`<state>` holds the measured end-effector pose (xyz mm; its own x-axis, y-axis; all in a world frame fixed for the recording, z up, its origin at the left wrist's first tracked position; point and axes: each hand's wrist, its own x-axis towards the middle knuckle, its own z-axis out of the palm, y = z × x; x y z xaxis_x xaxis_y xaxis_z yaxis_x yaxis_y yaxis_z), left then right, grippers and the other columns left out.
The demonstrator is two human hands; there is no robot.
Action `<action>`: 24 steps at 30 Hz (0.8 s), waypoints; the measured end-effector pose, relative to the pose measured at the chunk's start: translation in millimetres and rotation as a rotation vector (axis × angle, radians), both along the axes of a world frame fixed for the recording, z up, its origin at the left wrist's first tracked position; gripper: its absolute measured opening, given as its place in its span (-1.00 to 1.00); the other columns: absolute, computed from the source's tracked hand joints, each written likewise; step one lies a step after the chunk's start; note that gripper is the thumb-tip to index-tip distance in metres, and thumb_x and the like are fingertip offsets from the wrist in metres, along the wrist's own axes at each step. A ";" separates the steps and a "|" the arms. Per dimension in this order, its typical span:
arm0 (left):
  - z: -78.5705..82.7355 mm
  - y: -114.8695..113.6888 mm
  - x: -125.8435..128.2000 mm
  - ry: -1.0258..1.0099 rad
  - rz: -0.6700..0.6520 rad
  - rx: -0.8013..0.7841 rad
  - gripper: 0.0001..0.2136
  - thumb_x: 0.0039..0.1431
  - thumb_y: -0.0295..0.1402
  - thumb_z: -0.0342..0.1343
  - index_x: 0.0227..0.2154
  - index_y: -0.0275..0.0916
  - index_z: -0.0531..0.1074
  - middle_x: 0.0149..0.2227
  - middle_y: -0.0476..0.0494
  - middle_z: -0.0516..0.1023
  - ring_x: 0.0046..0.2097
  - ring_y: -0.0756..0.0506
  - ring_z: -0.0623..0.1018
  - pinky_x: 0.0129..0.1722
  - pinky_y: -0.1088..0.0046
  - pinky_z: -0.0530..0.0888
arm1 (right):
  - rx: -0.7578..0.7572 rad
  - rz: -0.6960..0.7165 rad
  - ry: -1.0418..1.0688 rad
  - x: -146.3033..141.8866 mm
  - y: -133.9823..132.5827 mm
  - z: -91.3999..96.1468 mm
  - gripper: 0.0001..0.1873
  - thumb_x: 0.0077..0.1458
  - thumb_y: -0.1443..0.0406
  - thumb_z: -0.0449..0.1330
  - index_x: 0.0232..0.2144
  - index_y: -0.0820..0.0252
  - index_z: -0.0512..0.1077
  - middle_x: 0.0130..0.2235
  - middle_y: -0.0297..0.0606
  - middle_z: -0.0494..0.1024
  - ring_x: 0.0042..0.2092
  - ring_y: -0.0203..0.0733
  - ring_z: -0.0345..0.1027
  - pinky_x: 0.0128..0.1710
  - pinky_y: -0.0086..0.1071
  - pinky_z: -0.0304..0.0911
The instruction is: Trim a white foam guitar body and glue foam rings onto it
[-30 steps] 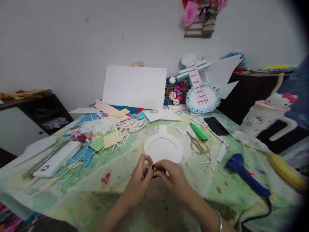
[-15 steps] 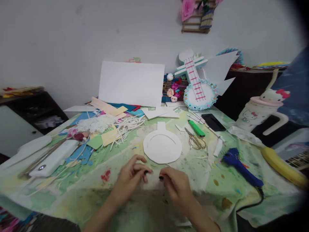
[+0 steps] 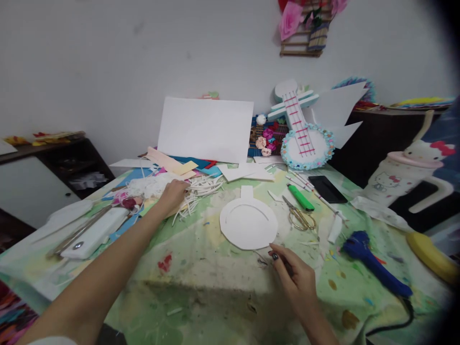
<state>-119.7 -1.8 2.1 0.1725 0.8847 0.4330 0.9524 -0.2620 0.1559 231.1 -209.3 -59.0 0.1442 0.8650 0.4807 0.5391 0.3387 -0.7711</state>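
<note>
My left hand (image 3: 175,195) reaches over the heap of loose white strips (image 3: 204,186), near a tangle of white stringy material (image 3: 147,188). Its fingertips are turned down and away, so their grip does not show. By the lower right edge of a flat white round cutout (image 3: 248,227) rests my right hand (image 3: 294,272), thumb and forefinger slightly apart with nothing visible between them. The cutout has a short square tab at its top and a curved line or slit inside its upper rim. A thin dark thread-like line lies just below it.
Right of the cutout lie gold-handled scissors (image 3: 301,216), a green cutter (image 3: 301,197), a black phone (image 3: 327,189) and a blue glue gun (image 3: 375,264) with its cord. A banana (image 3: 433,258) and a tumbler (image 3: 397,179) stand farther right. A decorated paper banjo (image 3: 306,146) leans behind.
My left hand has moved from the front middle up and left to the white strips. My right hand has shifted slightly right, its fingers looser. The view has turned a little left.
</note>
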 end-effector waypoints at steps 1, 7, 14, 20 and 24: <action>-0.2 6.4 2.6 0.049 -0.025 -0.012 -0.85 -0.06 -0.47 -0.02 -0.53 -0.21 0.46 -0.33 -0.25 0.57 -0.14 -0.24 0.45 -0.15 0.27 0.29 | 0.000 0.002 -0.004 0.1 0.1 -0.7 -0.74 0.09 0.26 0.06 -0.21 0.16 0.48 -0.27 -0.19 0.59 -0.28 -0.18 0.48 -0.31 -0.37 0.39; -0.5 16.1 11.1 0.286 -0.118 -0.026 -0.86 -0.04 -0.48 0.00 -0.59 -0.24 0.43 -0.40 -0.34 0.53 -0.16 -0.24 0.42 -0.16 0.24 0.22 | 0.052 -0.007 -0.048 0.3 0.0 0.5 -0.76 0.08 0.27 0.08 -0.22 0.14 0.48 -0.28 -0.21 0.59 -0.30 -0.19 0.48 -0.34 -0.39 0.39; 20.3 5.9 1.0 0.388 -0.052 0.062 -0.76 0.10 -0.42 -0.10 -0.40 -0.24 0.50 -0.35 -0.34 0.54 -0.18 -0.26 0.42 -0.15 0.17 0.19 | 0.012 -0.006 -0.013 -1.4 -1.2 0.4 -0.77 0.08 0.26 0.08 -0.23 0.12 0.48 -0.28 -0.21 0.59 -0.31 -0.18 0.47 -0.35 -0.37 0.39; 39.0 -25.0 22.3 0.187 -0.101 0.219 -0.75 0.15 -0.32 -0.07 -0.40 -0.22 0.52 -0.37 -0.25 0.55 -0.21 -0.21 0.44 -0.16 0.23 0.26 | -0.069 0.004 0.074 -0.1 1.1 -1.5 -0.75 0.06 0.23 0.11 -0.23 0.16 0.49 -0.28 -0.19 0.58 -0.31 -0.18 0.47 -0.35 -0.38 0.36; 15.6 -84.0 87.6 0.163 -0.293 0.281 -0.77 0.20 -0.35 -0.09 -0.32 -0.19 0.50 -0.29 -0.21 0.55 -0.20 -0.16 0.43 -0.18 0.24 0.29 | -0.097 0.044 0.122 4.0 8.7 6.9 -0.76 0.07 0.23 0.10 -0.27 0.18 0.50 -0.28 -0.18 0.58 -0.27 -0.18 0.45 -0.29 -0.37 0.35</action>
